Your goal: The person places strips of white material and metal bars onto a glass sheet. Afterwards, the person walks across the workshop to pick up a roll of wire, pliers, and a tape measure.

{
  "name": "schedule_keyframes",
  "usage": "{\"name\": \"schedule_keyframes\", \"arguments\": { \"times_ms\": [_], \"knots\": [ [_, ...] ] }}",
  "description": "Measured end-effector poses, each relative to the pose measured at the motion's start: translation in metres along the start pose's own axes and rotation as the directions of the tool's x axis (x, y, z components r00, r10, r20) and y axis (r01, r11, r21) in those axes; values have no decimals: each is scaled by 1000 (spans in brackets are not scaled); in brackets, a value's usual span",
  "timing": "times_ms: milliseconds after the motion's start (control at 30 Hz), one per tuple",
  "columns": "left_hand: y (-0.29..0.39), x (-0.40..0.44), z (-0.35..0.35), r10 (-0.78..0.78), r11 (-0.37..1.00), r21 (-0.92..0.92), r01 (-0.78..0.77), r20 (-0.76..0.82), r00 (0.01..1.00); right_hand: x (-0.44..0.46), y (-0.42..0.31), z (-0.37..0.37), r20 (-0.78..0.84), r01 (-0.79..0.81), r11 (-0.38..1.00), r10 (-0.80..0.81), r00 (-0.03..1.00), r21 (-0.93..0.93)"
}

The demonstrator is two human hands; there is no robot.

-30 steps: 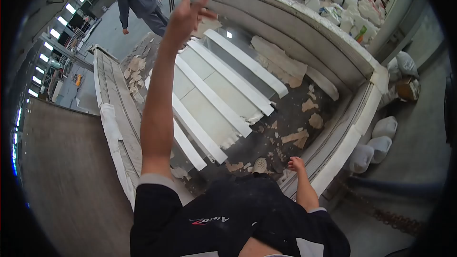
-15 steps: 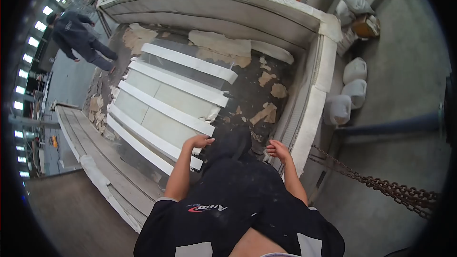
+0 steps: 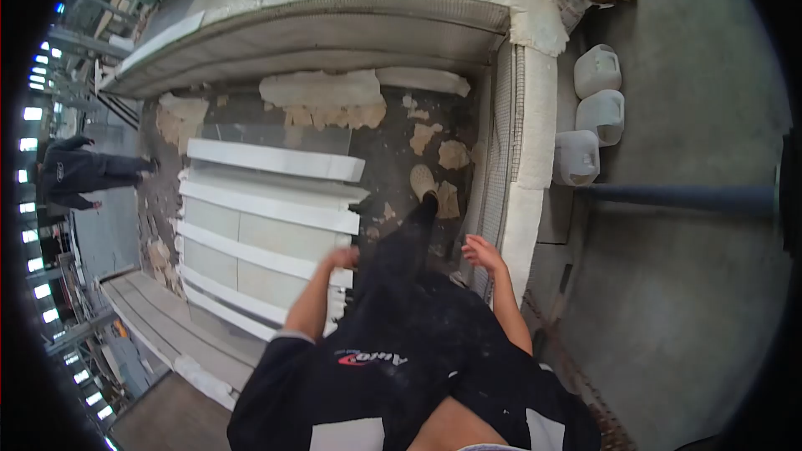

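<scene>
"Strips (image 3: pixel 271 160): where do we have them?"

"Between the enclosure's (image 3: pixel 536 150) far and near edges, nearest our left hand (image 3: pixel 341 259), whose blurred fingers we can't read. Our right hand (image 3: pixel 482 252) hangs empty, fingers loosely curled, near the right edge; we'd best tread clear of flakes (image 3: pixel 423 139)."

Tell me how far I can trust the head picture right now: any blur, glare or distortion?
Head view: fisheye bowing throughout, with black corners; head view: the left hand is smeared, likely by motion, while the right hand is sharper; head view: the white strips remain readable; head view: windows at the left edge glare white.
</scene>
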State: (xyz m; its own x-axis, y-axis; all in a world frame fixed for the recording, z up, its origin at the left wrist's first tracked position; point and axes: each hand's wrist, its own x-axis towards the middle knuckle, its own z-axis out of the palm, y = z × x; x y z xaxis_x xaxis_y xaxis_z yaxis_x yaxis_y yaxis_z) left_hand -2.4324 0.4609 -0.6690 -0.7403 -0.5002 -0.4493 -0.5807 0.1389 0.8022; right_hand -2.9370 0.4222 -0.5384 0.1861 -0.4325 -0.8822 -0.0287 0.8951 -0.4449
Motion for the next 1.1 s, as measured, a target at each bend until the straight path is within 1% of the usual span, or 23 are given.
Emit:
{"name": "schedule_keyframes", "arguments": {
  "times_ms": [33,67,100,167,233,333,367,433,467,500,533,567,633,700,733,800,833,867,933,1000,1033,1067,1100],
  "knots": [
    [24,21,-55,-486,863,-265,431,-197,852,9,-15,-5,7,-35,994,36,999,-103],
    [63,44,-109,-682,683,-602,414,-323,656,20,-29,-14,23,-68,978,74,997,-195],
    [70,64,-162,-609,786,-459,413,-465,642,26,-59,-23,31,-46,976,54,998,-214],
    [108,96,-254,-616,743,-636,207,-530,583,34,-97,-38,43,-6,985,14,999,-170],
    [164,113,-325,-592,728,-682,68,-576,563,35,-141,-46,-7,29,996,-29,1000,-81],
    [183,131,-367,-578,715,-699,-10,-600,554,46,-196,-45,-36,70,993,-73,997,-96],
    [187,136,-371,-620,679,-735,8,-567,543,53,-211,-43,-71,74,994,-81,994,-85],
    [164,150,-355,-599,679,-733,-33,-580,552,73,-236,-40,-117,94,994,-101,988,-57],
    [157,156,-343,-624,672,-740,18,-553,552,82,-247,-38,-101,99,992,-107,989,-82],
    [137,165,-325,-644,642,-764,69,-487,590,91,-260,-35,-135,92,993,-102,986,-79],
    [150,166,-320,-669,578,-804,140,-368,646,101,-271,-32,-168,85,994,-96,981,-76],
    [136,173,-306,-670,474,-862,181,-219,709,114,-279,-31,-163,83,993,-96,982,-85],
    [134,179,-296,-670,338,-911,237,-56,741,134,-296,-29,-155,56,991,-75,985,-124],
    [130,185,-298,-708,260,-939,223,-29,705,148,-316,-26,-148,8,983,-35,988,-185],
    [119,190,-298,-726,230,-958,169,-53,686,156,-326,-26,-145,-24,975,-8,989,-221],
    [87,192,-305,-756,245,-957,153,-90,649,178,-344,-23,-127,-87,964,56,990,-252],
    [80,190,-308,-775,266,-952,150,-119,621,198,-352,-31,-118,-86,938,49,992,-337],
    [76,183,-322,-832,298,-919,260,-116,542,218,-358,-40,-108,-84,904,42,993,-419],
    [72,163,-342,-910,281,-946,161,-210,357,243,-388,-38,-119,-127,843,75,990,-523],
    [68,141,-369,-957,190,-980,54,-172,235,254,-436,-16,-160,-219,793,155,975,-569],
    [68,134,-378,-970,152,-988,19,-146,194,292,-440,-32,-150,-260,838,213,965,-481],
    [62,126,-388,-963,205,-979,18,-198,184,333,-444,-41,-110,-240,906,215,970,-349],
    [54,119,-396,-965,204,-979,-14,-203,163,342,-474,-32,-64,-169,929,157,986,-329]
  ]
}}
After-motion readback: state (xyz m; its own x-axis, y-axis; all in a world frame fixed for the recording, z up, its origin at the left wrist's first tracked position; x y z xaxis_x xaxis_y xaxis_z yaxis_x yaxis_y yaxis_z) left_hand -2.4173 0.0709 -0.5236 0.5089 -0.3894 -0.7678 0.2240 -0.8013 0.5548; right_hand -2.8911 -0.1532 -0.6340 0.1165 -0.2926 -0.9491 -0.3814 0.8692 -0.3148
